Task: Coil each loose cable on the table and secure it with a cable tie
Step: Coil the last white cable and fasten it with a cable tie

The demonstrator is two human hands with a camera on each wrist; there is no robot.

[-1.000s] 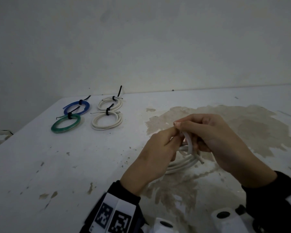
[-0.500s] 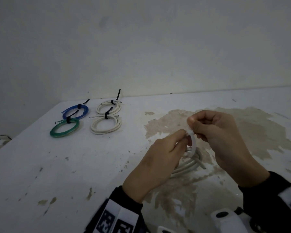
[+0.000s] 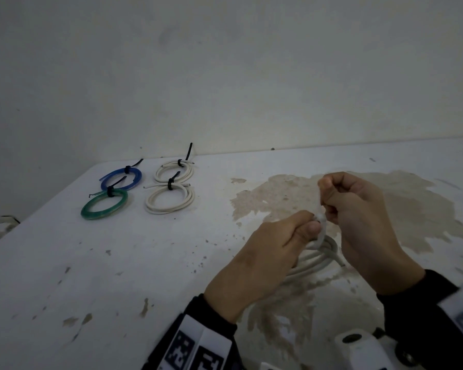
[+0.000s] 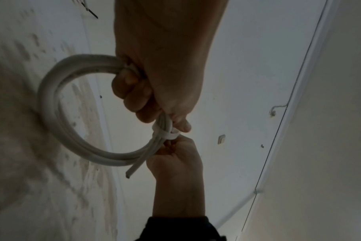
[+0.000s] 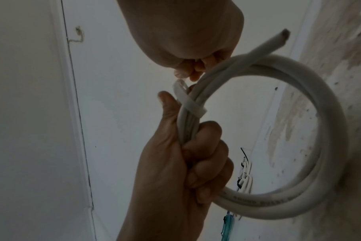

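A white cable coil hangs just above the stained table, right of centre. My left hand grips the bundled turns in its fist, thumb up beside the tie. A white cable tie is looped snugly round the turns just past the left fist, its head sticking out near the thumb. My right hand is above and to the right, fingers curled, pinching the tie's blurred tail. One cut cable end pokes out of the coil.
At the far left, near the wall, lie a blue coil, a green coil and two white coils, each bound with a black tie. The table's left edge runs diagonally past them.
My right hand has drawn up and to the right, away from the left hand, with the tie's tail. The left hand has kept its grip on the coil.
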